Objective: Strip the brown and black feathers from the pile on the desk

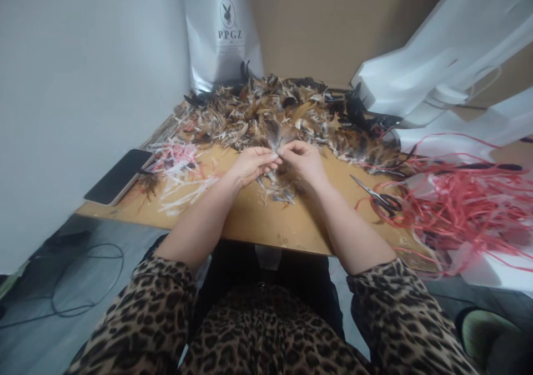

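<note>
Both hands meet over the middle of the table, pinching a small greyish-brown feather (273,133) that stands up between them. Thumb and fingers of my left hand (256,163) close on its lower end. My right hand (303,160) grips the same spot from the other side, its fingertips almost touching the left ones. Right behind them spreads a big heap of brown, tan and black feathers (250,109). Below the hands lies a little pile of pale fluff and quill scraps (277,191). Whether the feather is one or a few together, I cannot tell.
A phone (119,176) lies at the table's left edge, beside white and pink strips (177,158). To the right are scissors (377,194) and a tangle of red strings (478,208). A silver-white bag (225,31) stands behind the feathers. A cable (87,303) loops on the floor.
</note>
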Demonstrator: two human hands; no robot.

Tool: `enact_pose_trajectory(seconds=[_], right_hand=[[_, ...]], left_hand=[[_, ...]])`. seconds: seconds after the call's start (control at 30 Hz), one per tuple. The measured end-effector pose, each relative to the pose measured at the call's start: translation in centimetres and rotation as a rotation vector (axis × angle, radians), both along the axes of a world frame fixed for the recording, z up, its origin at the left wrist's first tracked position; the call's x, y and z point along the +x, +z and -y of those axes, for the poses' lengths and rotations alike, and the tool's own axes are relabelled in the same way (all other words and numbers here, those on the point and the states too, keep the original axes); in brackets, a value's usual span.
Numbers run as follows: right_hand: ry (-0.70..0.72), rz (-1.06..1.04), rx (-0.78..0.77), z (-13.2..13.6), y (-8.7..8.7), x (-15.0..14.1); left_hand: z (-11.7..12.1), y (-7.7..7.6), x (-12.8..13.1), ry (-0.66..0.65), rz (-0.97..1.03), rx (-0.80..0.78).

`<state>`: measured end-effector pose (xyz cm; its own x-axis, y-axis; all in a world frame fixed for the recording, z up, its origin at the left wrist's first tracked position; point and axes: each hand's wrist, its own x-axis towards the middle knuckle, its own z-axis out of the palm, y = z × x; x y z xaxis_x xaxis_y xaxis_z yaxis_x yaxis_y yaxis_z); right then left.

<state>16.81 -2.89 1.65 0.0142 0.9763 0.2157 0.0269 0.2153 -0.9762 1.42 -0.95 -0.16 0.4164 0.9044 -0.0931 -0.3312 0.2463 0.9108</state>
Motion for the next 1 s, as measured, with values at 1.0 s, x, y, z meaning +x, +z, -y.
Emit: enact_pose_trajectory(seconds=[1.0], right_hand=[[0.139, 1.437, 0.321, -1.1, 0.3, 4.6]], left_hand=[[-0.5, 0.5, -1.1, 0.124, 0.077, -0.057]])
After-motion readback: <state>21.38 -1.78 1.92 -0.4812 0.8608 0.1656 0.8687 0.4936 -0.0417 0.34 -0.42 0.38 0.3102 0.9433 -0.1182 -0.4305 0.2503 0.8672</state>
